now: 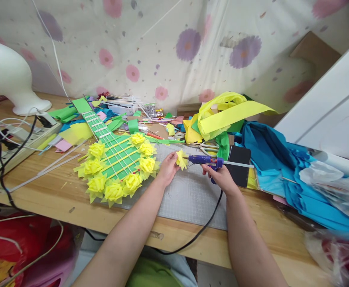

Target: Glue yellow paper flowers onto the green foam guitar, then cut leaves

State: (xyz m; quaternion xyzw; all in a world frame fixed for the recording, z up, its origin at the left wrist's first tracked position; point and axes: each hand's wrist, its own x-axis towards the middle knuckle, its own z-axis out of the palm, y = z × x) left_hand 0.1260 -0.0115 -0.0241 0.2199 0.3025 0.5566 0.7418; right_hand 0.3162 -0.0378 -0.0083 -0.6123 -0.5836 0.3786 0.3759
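Between the fingers of my left hand (168, 167) is a yellow paper flower (181, 160). My right hand (220, 177) is wrapped round the handle of a purple-blue hot glue gun (206, 160), whose nozzle points left and meets the flower. A pale glue stick (238, 164) juts from the gun's back end, and its black cord (206, 229) runs down over the table edge. Left of my hands lies a green guitar-shaped piece (119, 155) with white strips across its neck. Yellow paper flowers (113, 192) line the rim of its body.
A grey cutting mat (189, 199) lies under my hands. Scissors (208, 148), yellow paper strips (222, 115) and a black phone-like slab (239, 165) sit behind. Blue paper (270, 147) is piled right; a power strip (24, 147) and white foam head (6, 71) stand left.
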